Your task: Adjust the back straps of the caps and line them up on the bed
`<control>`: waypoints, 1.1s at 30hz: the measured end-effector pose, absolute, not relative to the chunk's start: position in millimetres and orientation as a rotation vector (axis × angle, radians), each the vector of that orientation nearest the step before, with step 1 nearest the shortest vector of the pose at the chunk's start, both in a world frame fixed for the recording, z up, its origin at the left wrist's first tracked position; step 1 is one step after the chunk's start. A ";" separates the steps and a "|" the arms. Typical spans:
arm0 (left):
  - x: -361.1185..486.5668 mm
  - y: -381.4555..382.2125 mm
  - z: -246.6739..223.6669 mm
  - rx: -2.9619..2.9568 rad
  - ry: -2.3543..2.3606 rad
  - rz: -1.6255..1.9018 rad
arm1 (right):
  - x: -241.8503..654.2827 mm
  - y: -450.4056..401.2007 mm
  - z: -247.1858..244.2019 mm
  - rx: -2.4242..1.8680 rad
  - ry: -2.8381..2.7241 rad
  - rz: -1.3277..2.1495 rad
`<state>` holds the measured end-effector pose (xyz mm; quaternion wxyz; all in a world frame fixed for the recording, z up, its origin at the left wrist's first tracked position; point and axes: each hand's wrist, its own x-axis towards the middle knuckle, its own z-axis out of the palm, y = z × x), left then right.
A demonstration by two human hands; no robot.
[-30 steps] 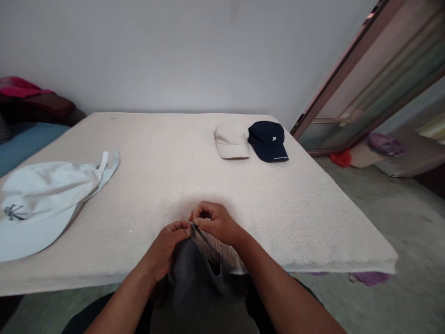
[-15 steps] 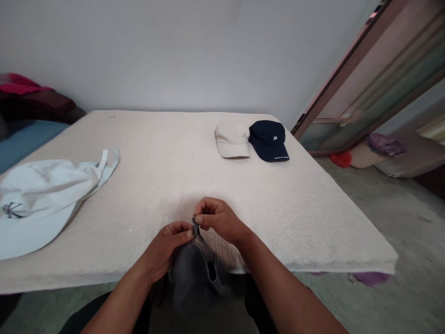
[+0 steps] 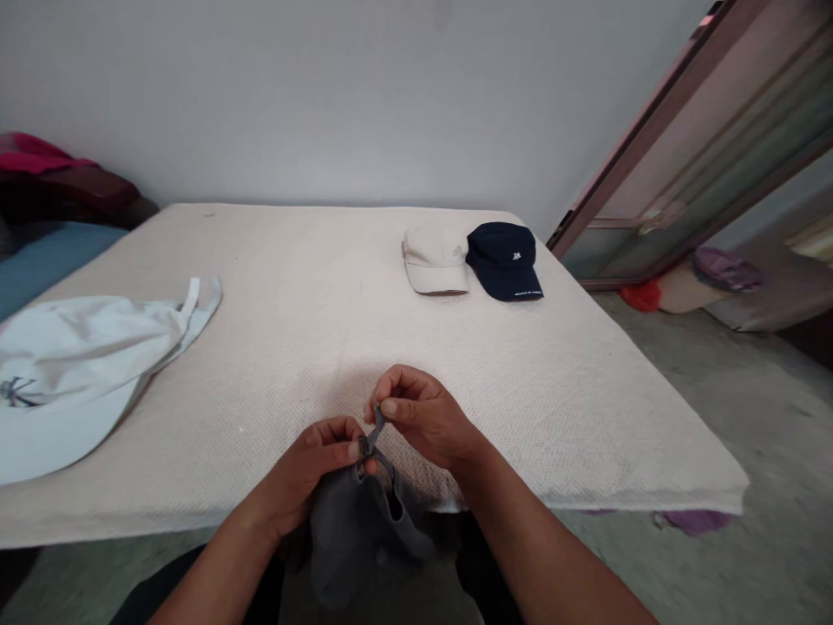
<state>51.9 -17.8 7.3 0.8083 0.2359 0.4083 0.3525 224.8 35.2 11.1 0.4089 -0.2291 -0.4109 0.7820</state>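
Note:
A dark grey cap (image 3: 344,538) hangs at the table's front edge, its opening facing up and right. My left hand (image 3: 318,464) pinches the cap's back band near a small buckle. Just right of it and slightly higher, my right hand (image 3: 420,415) holds the end of the grey strap (image 3: 377,423) between thumb and fingers. The strap stretches between both hands. Part of the cap's underside is dark and hard to make out.
A white cap (image 3: 84,347) lies at the table's left. Beige (image 3: 435,252) and navy (image 3: 501,252) caps sit side by side at the back right of the cloth-covered table (image 3: 292,260). A sliding door frame (image 3: 644,130) stands right.
My right hand has moved slightly right, drawing the strap end farther from my left hand. More of the strap shows between them, and the cap has shifted a little.

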 end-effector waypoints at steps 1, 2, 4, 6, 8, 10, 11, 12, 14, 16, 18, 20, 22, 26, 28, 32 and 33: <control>52.6 -17.8 7.1 0.523 0.893 0.754 | 226.6 33.4 13.0 -0.586 -1.062 1.975; 53.2 -17.6 6.6 0.539 0.915 0.755 | 228.5 31.8 14.7 -0.601 -1.087 1.971; 54.3 -16.9 4.8 0.556 0.952 0.752 | 232.1 29.8 17.0 -0.637 -1.135 1.962; 55.4 -16.2 2.6 0.556 0.976 0.747 | 235.4 29.2 17.3 -0.662 -1.188 1.991; 56.9 -15.9 0.7 0.562 0.989 0.749 | 238.5 29.4 15.5 -0.685 -1.252 2.033; 58.8 -16.0 -0.6 0.581 0.991 0.751 | 241.4 29.6 12.4 -0.716 -1.311 2.035; 59.9 -16.1 -0.9 0.593 0.991 0.749 | 242.8 29.5 10.7 -0.739 -1.345 2.020; 60.9 -16.3 -1.2 0.604 0.993 0.743 | 244.0 29.3 9.2 -0.762 -1.384 2.001; 62.9 -16.7 -1.4 0.623 1.001 0.723 | 246.1 28.6 7.3 -0.799 -1.473 1.962; 64.6 -17.0 -1.7 0.637 1.022 0.702 | 247.7 27.9 6.9 -0.826 -1.555 1.930; 66.1 -17.2 -2.1 0.654 1.037 0.683 | 248.7 27.4 7.4 -0.843 -1.603 1.931; 67.3 -17.3 -2.6 0.666 1.038 0.664 | 249.2 27.1 7.9 -0.845 -1.604 1.968; 68.1 -17.3 -3.2 0.673 1.031 0.650 | 249.6 27.0 7.7 -0.836 -1.578 2.008; 68.4 -17.5 -5.4 0.691 1.018 0.634 | 250.8 28.0 5.7 -0.849 -1.636 2.005; 68.2 -17.7 -6.8 0.691 1.009 0.621 | 251.9 28.8 4.8 -0.869 -1.709 1.962; 68.3 -18.0 -9.5 0.682 1.009 0.607 | 253.6 29.9 4.0 -0.900 -1.811 1.864; 68.4 -18.0 -10.0 0.680 1.010 0.602 | 253.8 30.1 3.8 -0.903 -1.820 1.854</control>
